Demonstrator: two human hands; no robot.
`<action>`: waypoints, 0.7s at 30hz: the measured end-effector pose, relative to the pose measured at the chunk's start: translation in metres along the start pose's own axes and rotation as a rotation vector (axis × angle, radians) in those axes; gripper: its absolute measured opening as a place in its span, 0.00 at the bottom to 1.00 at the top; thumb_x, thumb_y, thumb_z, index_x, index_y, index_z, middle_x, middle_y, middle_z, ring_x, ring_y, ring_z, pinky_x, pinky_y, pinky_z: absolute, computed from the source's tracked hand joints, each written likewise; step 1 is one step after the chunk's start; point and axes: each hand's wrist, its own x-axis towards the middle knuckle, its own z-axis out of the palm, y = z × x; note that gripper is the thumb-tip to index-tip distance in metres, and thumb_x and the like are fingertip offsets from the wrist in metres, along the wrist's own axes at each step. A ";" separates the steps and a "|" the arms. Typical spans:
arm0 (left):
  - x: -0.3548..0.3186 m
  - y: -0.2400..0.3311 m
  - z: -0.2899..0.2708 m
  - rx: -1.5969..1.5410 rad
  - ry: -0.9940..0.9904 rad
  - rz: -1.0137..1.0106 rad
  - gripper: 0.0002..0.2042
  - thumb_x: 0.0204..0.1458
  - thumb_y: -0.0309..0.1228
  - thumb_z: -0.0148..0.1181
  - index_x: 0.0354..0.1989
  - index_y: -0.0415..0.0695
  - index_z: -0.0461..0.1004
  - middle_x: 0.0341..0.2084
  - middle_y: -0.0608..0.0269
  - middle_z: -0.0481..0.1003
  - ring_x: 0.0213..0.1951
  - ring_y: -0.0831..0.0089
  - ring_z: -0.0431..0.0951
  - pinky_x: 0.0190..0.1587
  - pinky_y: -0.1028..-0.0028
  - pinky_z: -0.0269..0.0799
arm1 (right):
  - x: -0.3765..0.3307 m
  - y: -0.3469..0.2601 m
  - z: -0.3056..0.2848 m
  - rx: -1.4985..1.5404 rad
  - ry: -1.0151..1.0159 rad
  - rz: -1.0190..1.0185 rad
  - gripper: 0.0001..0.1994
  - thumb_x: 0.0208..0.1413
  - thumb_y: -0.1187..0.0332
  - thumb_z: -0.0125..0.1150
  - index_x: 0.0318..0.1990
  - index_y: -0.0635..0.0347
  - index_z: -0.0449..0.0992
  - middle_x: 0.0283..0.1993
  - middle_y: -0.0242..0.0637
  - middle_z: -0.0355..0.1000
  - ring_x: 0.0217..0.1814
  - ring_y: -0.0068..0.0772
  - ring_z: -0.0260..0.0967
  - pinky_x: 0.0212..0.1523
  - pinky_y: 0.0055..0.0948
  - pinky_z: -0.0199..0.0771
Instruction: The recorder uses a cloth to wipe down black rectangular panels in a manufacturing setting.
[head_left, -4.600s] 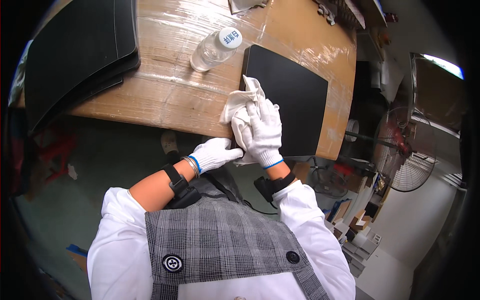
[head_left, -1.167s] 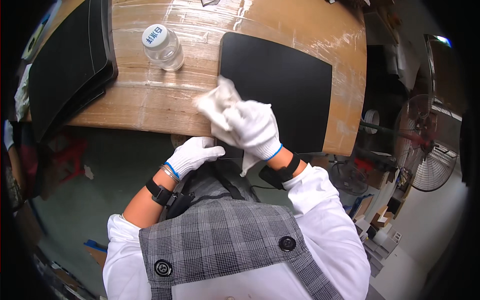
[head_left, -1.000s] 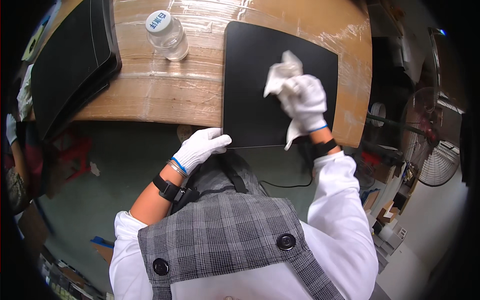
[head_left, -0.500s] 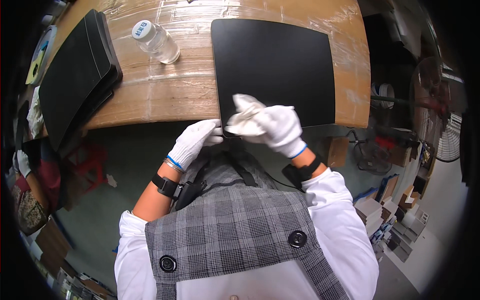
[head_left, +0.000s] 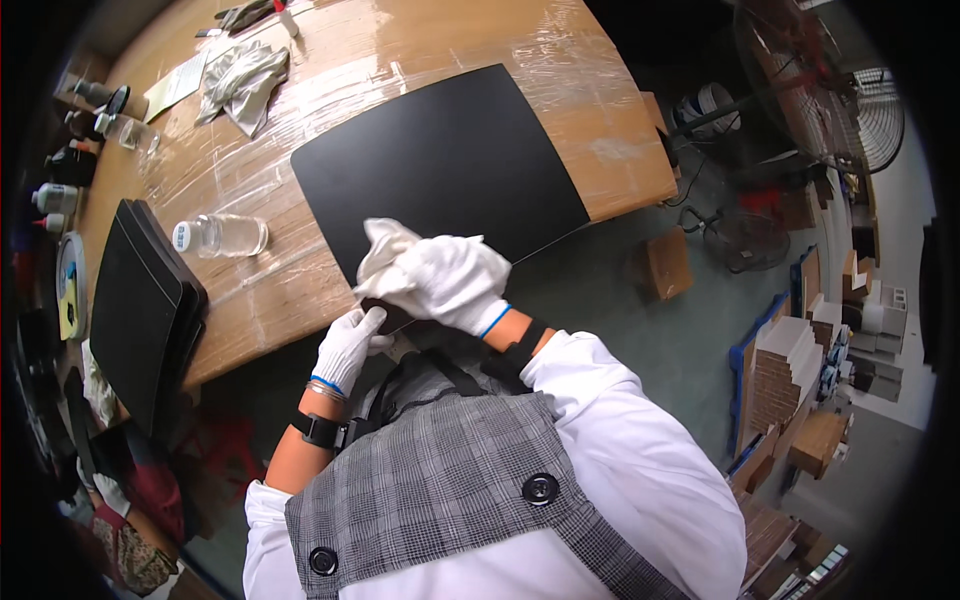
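A flat black panel (head_left: 450,150) with slightly curved edges lies on the plastic-wrapped table (head_left: 390,50). In a white knit glove, my right hand (head_left: 462,282) is closed over a crumpled white cloth (head_left: 385,262), which it holds against the panel's near left corner. Just beside the cloth, my left hand (head_left: 345,352), gloved too, pinches that corner with its thumb on top. The fingers under the edge are partly hidden. A clear bottle (head_left: 235,237) with a white cap stands left of the panel.
Several curved black panels (head_left: 140,310) are stacked at the table's left edge. Another white cloth (head_left: 243,85) and a paper sheet (head_left: 178,85) lie farther back. Fans (head_left: 860,120) and a cardboard box (head_left: 667,262) stand on the right. A co-worker's gloved hand (head_left: 110,492) shows lower left.
The view has turned, so the panel now appears slanted. My right hand has brought the cloth to the panel's near left corner. My left hand has closed on that corner.
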 end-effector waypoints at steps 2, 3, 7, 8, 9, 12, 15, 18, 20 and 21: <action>0.002 0.001 0.002 0.001 0.012 -0.005 0.15 0.61 0.42 0.55 0.39 0.41 0.70 0.30 0.60 0.76 0.32 0.72 0.81 0.39 0.75 0.77 | -0.001 0.039 -0.046 -0.093 -0.008 0.278 0.10 0.46 0.51 0.63 0.26 0.42 0.80 0.25 0.39 0.75 0.28 0.46 0.76 0.28 0.43 0.75; 0.001 0.003 0.004 -0.018 0.033 -0.017 0.14 0.61 0.42 0.55 0.37 0.41 0.70 0.29 0.61 0.75 0.32 0.72 0.81 0.39 0.75 0.77 | -0.010 0.071 -0.056 -0.183 0.067 0.400 0.11 0.44 0.48 0.65 0.26 0.40 0.81 0.25 0.40 0.75 0.29 0.46 0.76 0.28 0.42 0.75; -0.003 0.009 0.012 -0.142 0.038 -0.004 0.14 0.61 0.42 0.55 0.36 0.43 0.69 0.24 0.65 0.73 0.30 0.72 0.79 0.40 0.75 0.76 | -0.070 0.211 -0.079 -0.638 0.147 0.670 0.14 0.47 0.60 0.61 0.43 0.43 0.73 0.40 0.42 0.69 0.46 0.47 0.70 0.45 0.44 0.72; -0.003 0.005 0.009 -0.127 0.040 -0.001 0.14 0.61 0.42 0.55 0.36 0.43 0.69 0.24 0.64 0.73 0.28 0.72 0.79 0.40 0.75 0.76 | -0.069 0.217 -0.093 -0.651 0.078 0.721 0.17 0.49 0.58 0.60 0.48 0.45 0.72 0.42 0.42 0.70 0.47 0.45 0.71 0.46 0.44 0.73; 0.003 -0.003 0.002 -0.091 0.002 -0.011 0.15 0.61 0.40 0.54 0.43 0.39 0.69 0.33 0.59 0.75 0.33 0.71 0.79 0.41 0.73 0.77 | -0.059 0.212 -0.110 -0.574 -0.036 0.876 0.18 0.52 0.57 0.58 0.50 0.49 0.71 0.45 0.43 0.70 0.51 0.47 0.71 0.49 0.43 0.73; -0.013 0.012 0.014 -0.223 -0.195 0.237 0.24 0.62 0.36 0.50 0.62 0.35 0.59 0.54 0.54 0.68 0.46 0.67 0.75 0.45 0.67 0.79 | -0.060 0.229 -0.114 -0.404 0.110 0.984 0.19 0.55 0.55 0.57 0.50 0.53 0.72 0.48 0.44 0.72 0.53 0.49 0.70 0.50 0.41 0.72; -0.013 0.018 0.009 -0.588 -0.265 0.115 0.24 0.61 0.38 0.50 0.62 0.39 0.59 0.57 0.53 0.65 0.53 0.60 0.73 0.47 0.54 0.77 | -0.040 0.235 -0.117 0.020 0.157 0.883 0.22 0.56 0.51 0.56 0.52 0.56 0.72 0.49 0.47 0.74 0.54 0.49 0.71 0.52 0.40 0.71; -0.028 0.054 0.030 -0.761 -0.195 0.169 0.23 0.60 0.37 0.52 0.61 0.43 0.59 0.56 0.54 0.67 0.54 0.58 0.73 0.49 0.50 0.75 | -0.043 0.289 -0.115 -0.180 -0.416 0.443 0.24 0.61 0.58 0.49 0.59 0.62 0.67 0.52 0.49 0.73 0.54 0.45 0.72 0.52 0.35 0.71; -0.026 0.053 0.032 -0.733 -0.181 0.272 0.23 0.60 0.36 0.52 0.61 0.45 0.60 0.55 0.54 0.68 0.53 0.59 0.73 0.51 0.51 0.74 | -0.053 0.317 -0.094 -0.573 -0.352 -0.188 0.24 0.58 0.66 0.47 0.61 0.71 0.62 0.52 0.53 0.71 0.51 0.44 0.73 0.50 0.32 0.73; -0.024 0.053 0.032 -0.696 -0.176 0.357 0.22 0.59 0.35 0.53 0.61 0.46 0.60 0.54 0.55 0.68 0.53 0.59 0.73 0.53 0.52 0.73 | -0.051 0.319 -0.091 -0.633 -0.431 -0.150 0.25 0.57 0.67 0.47 0.61 0.73 0.61 0.51 0.54 0.70 0.50 0.43 0.73 0.51 0.31 0.74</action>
